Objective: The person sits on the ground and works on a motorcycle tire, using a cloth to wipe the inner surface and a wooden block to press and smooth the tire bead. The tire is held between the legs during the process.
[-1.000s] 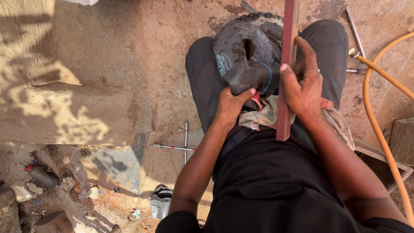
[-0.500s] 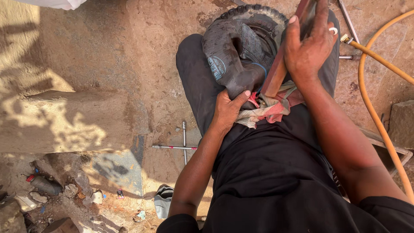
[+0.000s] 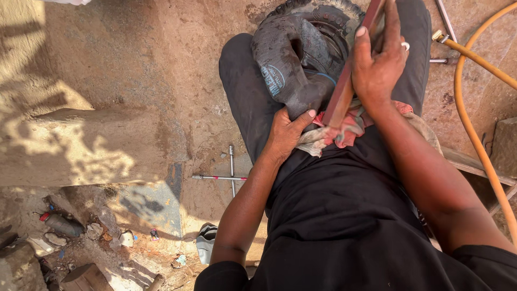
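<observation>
I sit with a dusty black inner tube [image 3: 291, 59] folded over my lap, in front of a small tyre [image 3: 334, 16]. My left hand [image 3: 285, 132] pinches the tube's lower fold against a reddish rag [image 3: 344, 132] on my thigh. My right hand [image 3: 379, 64], with a ring on one finger, grips a long reddish-brown bar [image 3: 344, 86] that slants down so its lower end rests on the tube beside my left thumb. The bar's upper end runs out of the top of the picture.
An orange hose [image 3: 474, 134] with a brass fitting curves along the right. A cross wrench [image 3: 229, 175] lies on the dirt ground to my left. Litter and a bottle [image 3: 62, 223] lie at lower left beside a concrete step [image 3: 81, 145]. A stone block [image 3: 503, 145] sits at the right.
My right hand has tilted the bar from upright to slanting, with its top moving up and right. The left hand keeps its pinch on the tube.
</observation>
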